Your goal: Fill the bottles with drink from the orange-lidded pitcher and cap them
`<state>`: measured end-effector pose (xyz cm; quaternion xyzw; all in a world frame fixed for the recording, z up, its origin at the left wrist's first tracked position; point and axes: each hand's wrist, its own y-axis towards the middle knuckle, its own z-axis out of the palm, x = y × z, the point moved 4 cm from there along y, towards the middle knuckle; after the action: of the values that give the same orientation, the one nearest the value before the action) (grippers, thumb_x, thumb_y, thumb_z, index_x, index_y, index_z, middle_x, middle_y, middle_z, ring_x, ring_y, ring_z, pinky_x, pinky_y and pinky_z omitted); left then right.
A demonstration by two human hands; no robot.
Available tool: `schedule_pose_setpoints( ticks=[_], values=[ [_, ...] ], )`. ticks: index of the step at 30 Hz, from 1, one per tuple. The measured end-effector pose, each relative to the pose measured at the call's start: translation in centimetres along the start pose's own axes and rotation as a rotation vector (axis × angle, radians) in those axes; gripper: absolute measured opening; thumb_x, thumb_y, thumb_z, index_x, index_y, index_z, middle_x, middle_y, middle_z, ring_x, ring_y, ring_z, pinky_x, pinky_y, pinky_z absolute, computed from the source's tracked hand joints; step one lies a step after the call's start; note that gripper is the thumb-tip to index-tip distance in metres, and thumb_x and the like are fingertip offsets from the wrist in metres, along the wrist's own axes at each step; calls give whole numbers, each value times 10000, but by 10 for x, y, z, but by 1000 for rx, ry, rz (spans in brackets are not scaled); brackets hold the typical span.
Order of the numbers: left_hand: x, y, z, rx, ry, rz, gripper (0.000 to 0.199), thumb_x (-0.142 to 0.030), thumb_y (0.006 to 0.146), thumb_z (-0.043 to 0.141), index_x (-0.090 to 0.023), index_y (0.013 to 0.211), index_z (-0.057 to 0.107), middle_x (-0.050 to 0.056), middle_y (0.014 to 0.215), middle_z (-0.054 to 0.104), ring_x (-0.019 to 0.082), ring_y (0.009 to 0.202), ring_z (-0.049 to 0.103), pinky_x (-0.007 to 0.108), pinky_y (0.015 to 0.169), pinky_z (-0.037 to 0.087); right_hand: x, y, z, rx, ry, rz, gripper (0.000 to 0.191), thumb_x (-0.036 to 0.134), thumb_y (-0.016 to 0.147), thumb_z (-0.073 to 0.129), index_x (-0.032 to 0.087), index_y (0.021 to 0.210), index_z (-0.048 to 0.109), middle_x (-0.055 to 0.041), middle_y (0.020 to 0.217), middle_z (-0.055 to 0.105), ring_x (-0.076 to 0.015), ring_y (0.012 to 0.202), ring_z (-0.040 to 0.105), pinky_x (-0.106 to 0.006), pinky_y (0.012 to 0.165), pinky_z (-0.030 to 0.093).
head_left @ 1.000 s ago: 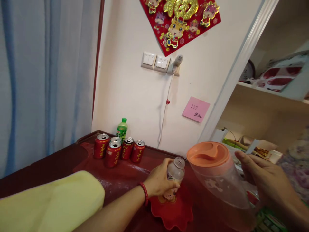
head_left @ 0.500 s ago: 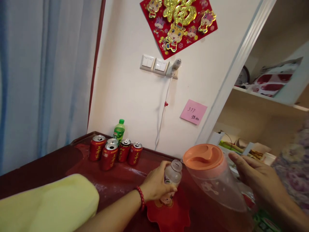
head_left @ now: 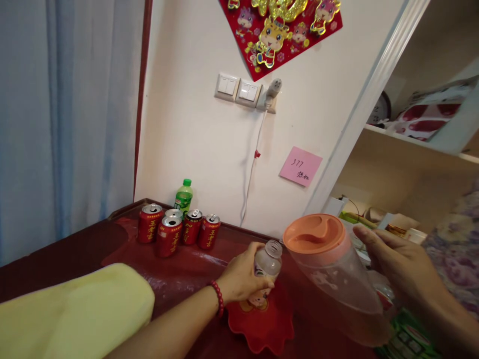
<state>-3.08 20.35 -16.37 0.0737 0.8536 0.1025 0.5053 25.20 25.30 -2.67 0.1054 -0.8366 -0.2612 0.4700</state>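
Note:
My left hand, with a red bead bracelet at the wrist, is wrapped round a clear uncapped bottle. The bottle is upright over a red scalloped plate. To the right, my right hand holds a clear pitcher by its far side; the handle is mostly hidden. The pitcher's orange lid is tilted toward the bottle, with a gap between them. No stream of liquid shows between the two.
Several red cans and a green-capped bottle stand at the back left of the dark red table. A yellow-green object lies at the front left. A green package is at the lower right.
The camera view has shifted slightly, so more of the red plate and the green package shows. Both hands keep their holds on the bottle and pitcher.

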Motion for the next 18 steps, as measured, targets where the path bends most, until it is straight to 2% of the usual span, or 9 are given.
schedule_pose_setpoints(
  ticks=[3, 6, 9, 14, 18],
  values=[
    [-2, -1, -1, 6, 0, -7, 777, -337, 642, 831, -249, 1338, 497, 102, 1219, 713, 317, 1083, 675, 390, 910, 516, -6, 3, -1, 72, -50, 40, 606, 759, 748, 627, 197, 563, 496, 44, 541, 345, -119, 535, 332, -290, 516, 248],
    [-4, -1, -1, 7, 3, -14, 780, -335, 645, 822, -235, 1345, 491, 116, 1239, 703, 324, 1098, 668, 395, 921, 512, -6, 5, -3, 76, -48, 46, 594, 763, 746, 628, 203, 589, 506, 47, 547, 334, -122, 539, 318, -300, 526, 228],
    [-3, 0, -1, 9, 6, -16, 777, -335, 650, 818, -237, 1346, 486, 114, 1238, 704, 322, 1102, 667, 395, 929, 510, 2, 4, -3, 54, -79, 21, 599, 783, 729, 616, 209, 594, 512, 50, 540, 329, -128, 538, 314, -300, 535, 226],
    [-2, 0, -1, 13, 16, -18, 792, -342, 636, 827, -251, 1342, 478, 104, 1251, 698, 324, 1117, 663, 393, 929, 513, 14, 1, -4, 62, -100, 11, 609, 826, 645, 618, 217, 672, 614, 52, 515, 366, -152, 527, 334, -302, 528, 246],
    [-2, 1, -1, 17, 25, -21, 801, -342, 633, 828, -258, 1346, 473, 103, 1259, 693, 326, 1128, 658, 398, 936, 510, 15, 1, -3, 63, -142, 4, 618, 833, 664, 587, 220, 592, 550, 46, 516, 368, -160, 537, 359, -298, 532, 266]
  ],
)
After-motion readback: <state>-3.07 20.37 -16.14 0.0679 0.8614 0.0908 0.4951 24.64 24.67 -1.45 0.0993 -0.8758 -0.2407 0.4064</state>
